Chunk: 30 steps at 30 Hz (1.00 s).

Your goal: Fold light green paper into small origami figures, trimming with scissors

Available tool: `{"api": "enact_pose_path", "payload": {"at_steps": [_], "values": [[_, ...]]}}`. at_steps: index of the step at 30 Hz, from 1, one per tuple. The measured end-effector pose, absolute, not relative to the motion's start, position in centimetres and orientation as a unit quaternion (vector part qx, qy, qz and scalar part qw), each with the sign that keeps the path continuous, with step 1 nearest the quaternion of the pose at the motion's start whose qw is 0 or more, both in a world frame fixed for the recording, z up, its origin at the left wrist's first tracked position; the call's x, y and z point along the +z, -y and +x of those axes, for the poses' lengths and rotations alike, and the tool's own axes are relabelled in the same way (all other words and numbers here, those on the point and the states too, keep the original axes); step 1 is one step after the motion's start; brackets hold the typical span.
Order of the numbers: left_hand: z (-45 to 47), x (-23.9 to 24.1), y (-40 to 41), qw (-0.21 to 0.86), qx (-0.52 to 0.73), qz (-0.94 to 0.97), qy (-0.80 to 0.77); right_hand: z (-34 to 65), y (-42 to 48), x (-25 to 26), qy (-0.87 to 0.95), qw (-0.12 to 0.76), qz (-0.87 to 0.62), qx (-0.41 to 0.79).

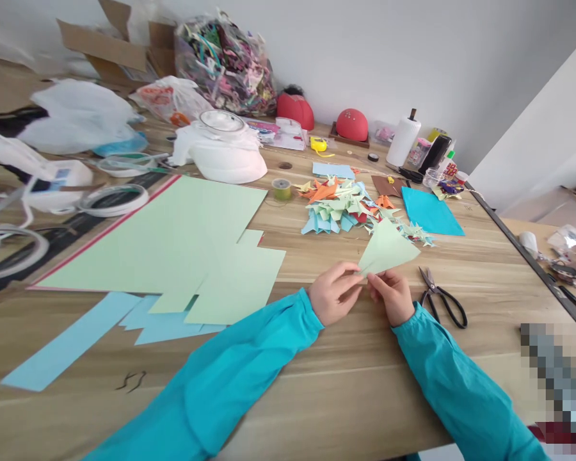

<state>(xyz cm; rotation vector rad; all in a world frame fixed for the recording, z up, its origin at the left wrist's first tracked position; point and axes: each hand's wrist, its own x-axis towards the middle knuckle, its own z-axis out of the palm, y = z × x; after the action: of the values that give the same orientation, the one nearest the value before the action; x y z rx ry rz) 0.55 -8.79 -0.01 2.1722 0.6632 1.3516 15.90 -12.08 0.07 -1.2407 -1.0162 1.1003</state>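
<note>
Between my two hands is a pale green sheet of paper (pixel 388 246), roughly triangular, its narrow end pinched toward me. My left hand (pixel 336 292) has thumb and fingers closed on the left side of that narrow end. Close beside it, my right hand (pixel 392 293) pinches the right side, thumb on top. Just beyond the paper lies a pile of folded paper shapes (pixel 338 206) in green, orange and blue. Black-handled scissors (pixel 441 298) rest slightly open to the right of my right hand. Large pale green sheets (pixel 173 243) lie to the left, over blue paper strips (pixel 77 339).
A turquoise sheet (pixel 432 211) lies at the back right, near a white bottle-like roll (pixel 403 142). A thread spool (pixel 281 188), yellow tape measure (pixel 318 145) and red domes (pixel 352 124) stand behind. Bags and a stuffed clear sack (pixel 225 64) line the wall.
</note>
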Motion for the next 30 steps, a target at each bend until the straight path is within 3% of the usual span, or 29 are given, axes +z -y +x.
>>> {"api": "enact_pose_path", "payload": {"at_steps": [3, 6, 9, 19, 30], "values": [[1.0, 0.0, 8.7, 0.404, 0.535, 0.677, -0.304, 16.0, 12.0, -0.2, 0.421, 0.583, -0.521, 0.461], [1.3, 0.0, 8.5, 0.579, 0.478, 0.564, -0.345, 15.9, 12.1, -0.2, 0.436, 0.577, -0.519, 0.456], [1.5, 0.1, 8.5, 0.662, 0.419, 0.521, -0.34, 15.7, 12.2, 0.1, 0.45, 0.563, -0.521, 0.458], [1.8, 0.3, 8.8, 0.737, 0.315, 0.514, -0.305, 16.2, 12.2, 0.3, 0.486, 0.514, -0.496, 0.503], [1.8, 0.5, 9.2, 0.714, 0.342, 0.512, -0.333, 16.7, 11.6, 0.0, 0.334, 0.575, -0.505, 0.551]]}}
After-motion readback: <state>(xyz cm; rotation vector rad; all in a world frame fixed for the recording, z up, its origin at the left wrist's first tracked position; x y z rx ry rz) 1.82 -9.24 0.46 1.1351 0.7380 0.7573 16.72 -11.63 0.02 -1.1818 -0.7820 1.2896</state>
